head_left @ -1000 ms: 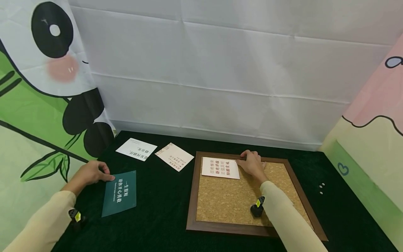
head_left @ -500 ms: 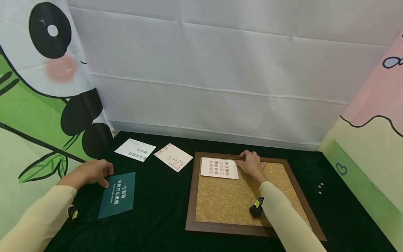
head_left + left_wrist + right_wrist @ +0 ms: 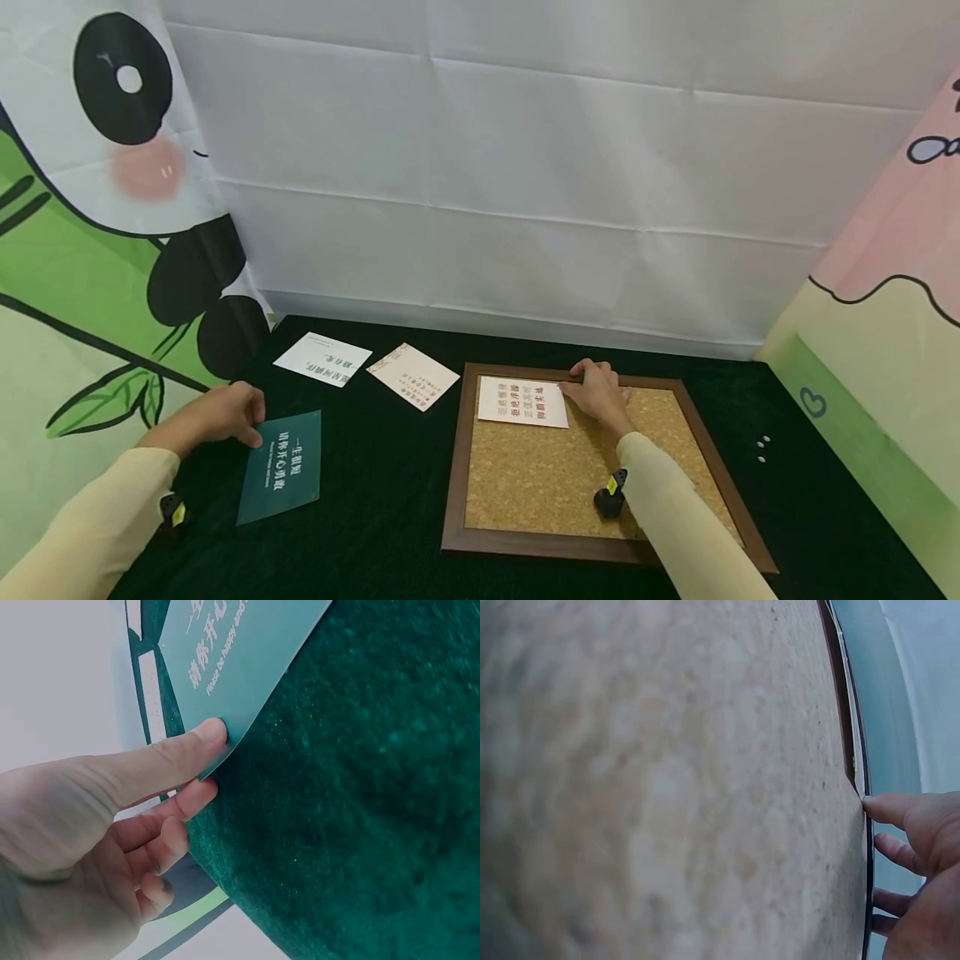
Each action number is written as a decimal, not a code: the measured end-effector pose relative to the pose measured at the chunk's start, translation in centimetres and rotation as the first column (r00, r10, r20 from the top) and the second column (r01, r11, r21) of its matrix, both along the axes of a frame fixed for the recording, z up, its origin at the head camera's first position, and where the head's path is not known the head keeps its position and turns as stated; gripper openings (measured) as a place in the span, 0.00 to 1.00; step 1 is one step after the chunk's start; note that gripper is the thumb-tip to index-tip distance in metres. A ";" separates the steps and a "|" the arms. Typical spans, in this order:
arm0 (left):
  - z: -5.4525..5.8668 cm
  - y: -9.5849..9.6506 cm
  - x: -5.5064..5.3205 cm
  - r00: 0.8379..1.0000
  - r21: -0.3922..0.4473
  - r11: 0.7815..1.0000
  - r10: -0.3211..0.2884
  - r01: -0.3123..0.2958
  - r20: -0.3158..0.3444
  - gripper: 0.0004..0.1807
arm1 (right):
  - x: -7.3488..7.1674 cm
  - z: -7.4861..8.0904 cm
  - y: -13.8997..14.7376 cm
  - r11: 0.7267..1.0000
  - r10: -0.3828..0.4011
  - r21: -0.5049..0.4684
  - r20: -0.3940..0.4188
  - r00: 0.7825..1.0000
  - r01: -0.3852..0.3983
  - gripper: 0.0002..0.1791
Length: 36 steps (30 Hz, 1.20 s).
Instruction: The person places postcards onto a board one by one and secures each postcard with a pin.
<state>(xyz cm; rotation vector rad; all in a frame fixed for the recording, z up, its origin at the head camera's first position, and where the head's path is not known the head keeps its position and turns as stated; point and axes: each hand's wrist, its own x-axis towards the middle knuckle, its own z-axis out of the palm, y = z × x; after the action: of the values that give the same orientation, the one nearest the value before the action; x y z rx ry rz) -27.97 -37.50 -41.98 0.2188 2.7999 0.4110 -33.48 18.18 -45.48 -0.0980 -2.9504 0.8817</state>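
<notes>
"Logging what, biggest down?"

"Seeing dark green cloth (image 3: 382,508), then framed corkboard (image 3: 536,479) lying on it."

"Gripping how?"

"Pinching teal card (image 3: 281,471) by one corner with left hand (image 3: 217,417), left of corkboard. Touching red-lettered card (image 3: 521,402) on cork with thumb of right hand (image 3: 600,393), spreading fingers along frame. Noting tiny white pieces (image 3: 762,459) lying right."

"Doing which step?"

"Apparently positioning red-lettered card, picking up teal card. Probably needing teal card lifted next."

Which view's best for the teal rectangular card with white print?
Head: the teal rectangular card shows almost whole, the left hand covering just one corner. Left wrist: closer, but the frame's top edge crops it. Right wrist: not visible.
</notes>
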 end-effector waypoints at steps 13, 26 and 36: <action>0.5 -1.1 0.2 1.000 0.076 0.997 0.015 -0.015 0.005 0.06 | 0.0 0.1 0.0 1.000 -0.002 0.006 -0.001 1.000 0.002 0.19; 0.8 -1.7 0.6 0.988 0.307 0.940 0.122 -0.147 0.098 0.07 | 0.1 0.2 0.0 1.000 0.003 0.000 -0.001 1.000 -0.003 0.19; 0.3 -1.0 1.7 0.909 0.453 0.794 0.300 -0.406 0.289 0.09 | 0.0 0.1 0.0 1.000 0.003 -0.006 0.007 1.000 -0.003 0.19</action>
<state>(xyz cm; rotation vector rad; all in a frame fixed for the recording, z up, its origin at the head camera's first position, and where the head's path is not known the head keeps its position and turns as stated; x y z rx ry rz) -26.26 -38.48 -41.67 -0.2415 2.4669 1.1914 -33.44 18.19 -45.34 -0.0966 -2.9550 0.8925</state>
